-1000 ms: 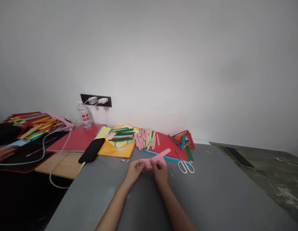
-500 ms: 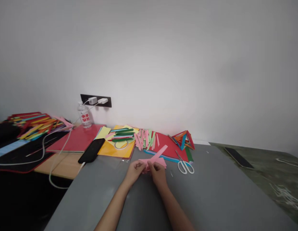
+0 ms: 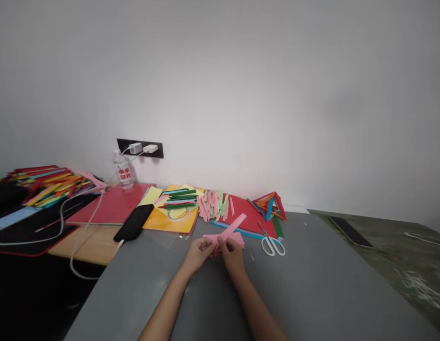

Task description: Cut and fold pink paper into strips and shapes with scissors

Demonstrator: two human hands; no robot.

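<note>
Both my hands meet over the grey table, closed on pink paper. A pink paper strip (image 3: 234, 226) slants up and to the right from between my fingertips. Under it, more pink paper (image 3: 238, 238) spreads out to both sides. My left hand (image 3: 198, 253) pinches the near left part. My right hand (image 3: 231, 253) pinches at the strip's lower end, thumb and forefinger together. The fingers cover the spot where the pieces meet, so I cannot tell how they join. White-handled scissors (image 3: 273, 246) lie to the right, apart from my hands.
Behind my hands lie pink and green strips (image 3: 213, 204), a red sheet (image 3: 246, 213) and a strip-built frame (image 3: 269, 207). Farther left are a tape ring (image 3: 178, 215), a black phone (image 3: 134, 222) with a cable and a bottle (image 3: 124, 170). A wall rises behind the table (image 3: 305, 284).
The whole view has shifted slightly, with everything a few pixels farther left. My hands keep nearly the same grip on the pink paper.
</note>
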